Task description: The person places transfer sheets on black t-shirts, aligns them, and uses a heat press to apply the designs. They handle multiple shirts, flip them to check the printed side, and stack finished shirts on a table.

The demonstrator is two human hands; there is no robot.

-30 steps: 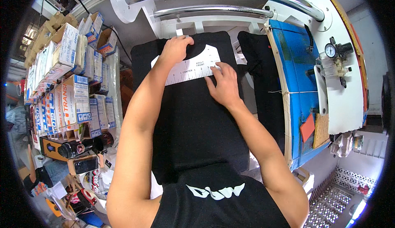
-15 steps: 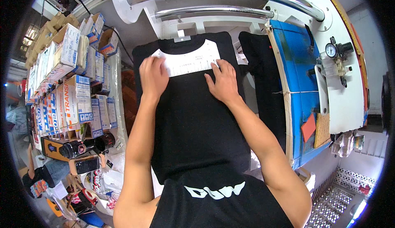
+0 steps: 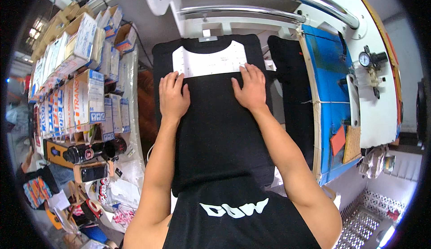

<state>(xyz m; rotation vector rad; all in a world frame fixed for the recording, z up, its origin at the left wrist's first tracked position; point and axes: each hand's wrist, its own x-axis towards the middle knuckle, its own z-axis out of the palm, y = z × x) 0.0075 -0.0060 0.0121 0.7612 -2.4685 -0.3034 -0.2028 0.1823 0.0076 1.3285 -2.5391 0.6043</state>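
A black T-shirt (image 3: 220,127) is spread smooth over a flat board, its neckline at the far end. Across its top lies a white T-shirt alignment ruler (image 3: 208,64) with a curved cut-out along the far edge and small markings. My left hand (image 3: 174,96) rests flat on the cloth, fingertips at the ruler's lower left corner. On the other side my right hand (image 3: 252,87) lies with fingers spread, its fingertips by the ruler's lower right corner. Neither hand grips anything.
A press machine's chrome bars (image 3: 251,13) cross beyond the board. Right of it lie more black fabric (image 3: 294,101), a blue panel (image 3: 323,60) and a pressure gauge (image 3: 364,59). Stacked cardboard boxes (image 3: 96,96) and a phone (image 3: 93,172) stand at the left.
My left hand has slid down off the ruler's left end to its lower corner. The ruler now lies straighter across the shirt, and my right hand has shifted slightly along with it.
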